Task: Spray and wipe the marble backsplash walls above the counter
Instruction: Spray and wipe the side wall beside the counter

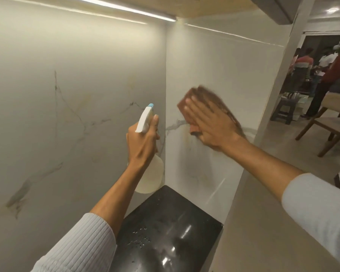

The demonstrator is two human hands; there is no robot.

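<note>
Two veined white marble backsplash walls meet in a corner: the left wall (71, 107) and the right side wall (214, 61). My left hand (143, 142) grips a white spray bottle (151, 173) with a blue-tipped nozzle, held upright near the corner and above the counter. My right hand (212, 124) lies flat with straight fingers, pressing a brown cloth (206, 97) against the right side wall. The cloth and hand are blurred by motion.
A black glossy counter (171, 232) with water droplets lies below. A light strip (126, 8) runs under the upper cabinet. A beige ledge (259, 213) borders the counter on the right. Beyond it stand several people (326, 75), a wooden chair (330, 122) and a stool.
</note>
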